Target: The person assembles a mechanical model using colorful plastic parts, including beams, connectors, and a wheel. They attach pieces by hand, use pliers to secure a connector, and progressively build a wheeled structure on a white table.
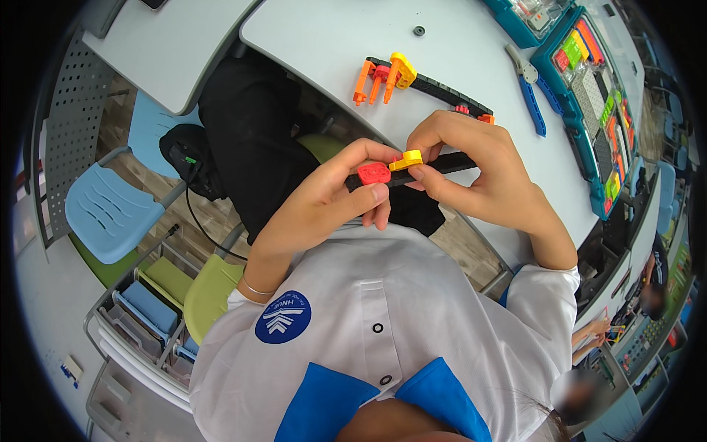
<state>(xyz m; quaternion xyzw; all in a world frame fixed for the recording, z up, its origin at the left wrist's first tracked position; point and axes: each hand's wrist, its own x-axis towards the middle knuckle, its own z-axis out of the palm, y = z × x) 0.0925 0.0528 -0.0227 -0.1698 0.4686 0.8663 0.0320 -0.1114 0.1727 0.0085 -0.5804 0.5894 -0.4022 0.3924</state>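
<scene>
Hands: two, the left hand (335,195) and the right hand (471,166)
Black strips: two, a black strip (449,163) held and another black strip (442,90) lying
Red pieces on held strip: one red piece (373,173)
Yellow pieces on held strip: one yellow piece (406,159)
Blue pliers: one pair of blue pliers (530,92)
Compartment trays: two, a nearer teal tray (589,158) and a farther teal tray (515,18)
Tabletops: two, a near tabletop (317,44) and a far tabletop (169,51)
Blue chairs: one blue chair (107,210)

Blue pliers (529,88) beside teal parts tray (582,140)
</scene>
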